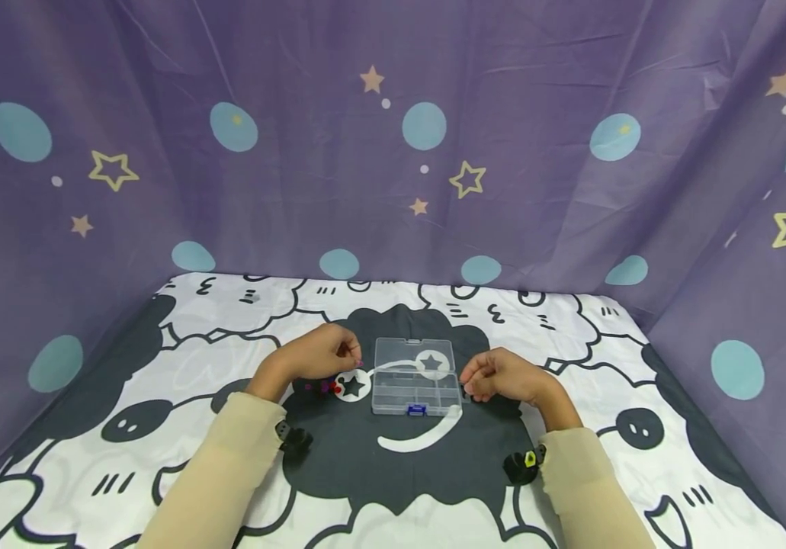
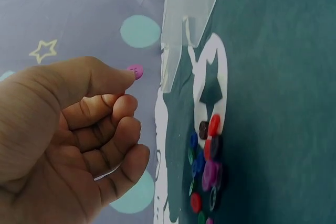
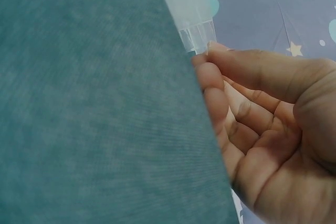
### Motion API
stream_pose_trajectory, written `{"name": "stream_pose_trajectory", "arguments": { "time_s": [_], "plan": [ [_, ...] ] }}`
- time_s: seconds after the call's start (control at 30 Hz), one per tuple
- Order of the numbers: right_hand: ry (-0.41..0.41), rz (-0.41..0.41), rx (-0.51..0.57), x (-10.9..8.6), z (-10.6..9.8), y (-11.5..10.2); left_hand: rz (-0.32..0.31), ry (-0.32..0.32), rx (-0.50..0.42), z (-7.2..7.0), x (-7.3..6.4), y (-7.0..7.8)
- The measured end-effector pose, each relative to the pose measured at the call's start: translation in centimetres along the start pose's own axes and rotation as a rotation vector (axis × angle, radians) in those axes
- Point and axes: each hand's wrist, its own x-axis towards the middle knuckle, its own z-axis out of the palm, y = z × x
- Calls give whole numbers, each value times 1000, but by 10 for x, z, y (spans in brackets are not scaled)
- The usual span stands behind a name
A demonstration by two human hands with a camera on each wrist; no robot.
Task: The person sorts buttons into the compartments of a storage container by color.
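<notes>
My left hand point(image 1: 320, 352) pinches a small pink-purple button point(image 2: 137, 71) between thumb and forefinger, raised left of a clear plastic compartment box point(image 1: 393, 411). The box lies with its lid point(image 1: 393, 351) folded back and a blue latch point(image 1: 416, 410) at its front. Below my left hand lies a cluster of loose buttons point(image 2: 211, 174), in red, purple, blue, green and black. At the box's right side, my right hand point(image 1: 498, 375) grips the edge between thumb and fingertips; the contact is partly hidden in the right wrist view.
Box and buttons lie on a cloth point(image 1: 344, 473) printed with black-and-white sheep. A purple curtain point(image 1: 338, 175) with stars and dots hangs behind and at both sides. Dark wrist cameras point(image 1: 296, 442) sit below both hands.
</notes>
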Motion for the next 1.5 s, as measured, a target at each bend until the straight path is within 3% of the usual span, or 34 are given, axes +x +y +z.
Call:
{"name": "stream_pose_trajectory", "arguments": {
  "time_s": [0.4, 1.03, 1.5],
  "plan": [
    [0, -5, -12, 0, -1, 1, 33, -51, 24, 14, 12, 11],
    [1, 1, -1, 2, -1, 2, 91, -74, 64, 22, 29, 27],
    [9, 22, -7, 1, 0, 1, 82, -45, 68, 20, 28, 23]
  ]
}}
